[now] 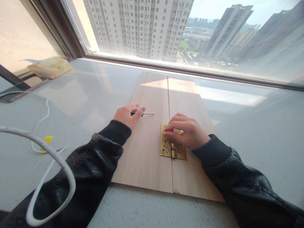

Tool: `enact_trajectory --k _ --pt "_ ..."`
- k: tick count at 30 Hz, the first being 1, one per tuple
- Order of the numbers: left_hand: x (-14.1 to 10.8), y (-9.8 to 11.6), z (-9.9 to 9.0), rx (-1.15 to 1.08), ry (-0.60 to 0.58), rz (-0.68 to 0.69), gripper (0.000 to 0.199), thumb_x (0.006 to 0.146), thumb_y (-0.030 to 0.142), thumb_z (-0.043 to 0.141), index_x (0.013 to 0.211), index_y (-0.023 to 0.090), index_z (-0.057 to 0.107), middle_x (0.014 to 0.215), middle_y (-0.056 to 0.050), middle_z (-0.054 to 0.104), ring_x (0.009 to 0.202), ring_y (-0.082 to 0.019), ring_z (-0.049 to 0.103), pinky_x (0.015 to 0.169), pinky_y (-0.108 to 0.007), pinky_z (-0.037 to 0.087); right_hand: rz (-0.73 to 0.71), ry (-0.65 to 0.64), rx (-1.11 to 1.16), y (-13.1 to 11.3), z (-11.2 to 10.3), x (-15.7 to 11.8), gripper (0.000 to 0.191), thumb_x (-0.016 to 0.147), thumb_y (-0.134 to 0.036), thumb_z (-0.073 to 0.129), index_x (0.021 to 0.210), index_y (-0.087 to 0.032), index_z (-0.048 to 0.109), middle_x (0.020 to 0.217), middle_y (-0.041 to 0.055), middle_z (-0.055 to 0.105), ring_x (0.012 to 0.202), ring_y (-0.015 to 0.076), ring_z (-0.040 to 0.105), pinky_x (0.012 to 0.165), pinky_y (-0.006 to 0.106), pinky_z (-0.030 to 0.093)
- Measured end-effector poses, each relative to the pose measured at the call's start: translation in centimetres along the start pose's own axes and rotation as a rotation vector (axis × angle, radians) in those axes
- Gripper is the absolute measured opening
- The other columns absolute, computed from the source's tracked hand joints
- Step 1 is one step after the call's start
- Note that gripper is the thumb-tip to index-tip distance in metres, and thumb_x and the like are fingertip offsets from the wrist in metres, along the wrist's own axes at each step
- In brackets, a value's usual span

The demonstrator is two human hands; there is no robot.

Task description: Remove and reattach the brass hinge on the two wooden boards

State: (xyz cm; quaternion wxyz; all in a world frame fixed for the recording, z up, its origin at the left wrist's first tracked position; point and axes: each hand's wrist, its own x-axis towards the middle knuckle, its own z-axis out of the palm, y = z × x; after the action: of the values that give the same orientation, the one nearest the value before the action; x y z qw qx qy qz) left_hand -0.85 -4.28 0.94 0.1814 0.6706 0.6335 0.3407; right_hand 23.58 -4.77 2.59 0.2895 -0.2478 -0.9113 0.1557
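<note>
Two pale wooden boards lie side by side with a narrow seam between them, the left board and the right board. A brass hinge lies flat across the seam, its knuckle along the gap. My left hand is closed around the dark handle of a screwdriver, whose thin shaft points right over the left board. My right hand is over the upper part of the hinge, thumb and fingertips pinched together at its left leaf. Whatever is between those fingertips is too small or hidden to make out.
A white cable loops up in the left foreground, and a thinner part with a yellow tag lies on the pale speckled counter. A tissue pack sits at the far left by the window frame. Sunlight falls across the boards' far end.
</note>
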Motion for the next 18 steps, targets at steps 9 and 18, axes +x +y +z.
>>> enact_trajectory --k 9,18 --pt "0.11 -0.08 -0.06 0.013 -0.005 0.006 0.045 0.084 0.055 0.047 0.058 0.021 0.062 0.121 -0.013 0.067 0.112 -0.027 0.062 0.102 -0.041 0.042 0.018 0.029 0.047 -0.61 0.02 -0.05 0.016 0.083 -0.017 0.061 0.095 -0.018 0.072 0.081 0.0068 0.067 0.073 0.0175 0.055 0.069 0.035 0.048" --pt "0.09 0.03 -0.05 0.017 -0.004 0.004 0.046 0.085 0.055 0.047 0.058 0.021 0.062 0.121 -0.012 0.067 0.112 -0.028 0.062 0.102 -0.042 0.043 0.016 0.003 -0.004 -0.20 0.05 0.02 0.011 0.085 -0.026 0.064 0.079 -0.018 0.069 0.075 0.0050 0.064 0.072 0.0166 0.052 0.067 0.033 0.046"
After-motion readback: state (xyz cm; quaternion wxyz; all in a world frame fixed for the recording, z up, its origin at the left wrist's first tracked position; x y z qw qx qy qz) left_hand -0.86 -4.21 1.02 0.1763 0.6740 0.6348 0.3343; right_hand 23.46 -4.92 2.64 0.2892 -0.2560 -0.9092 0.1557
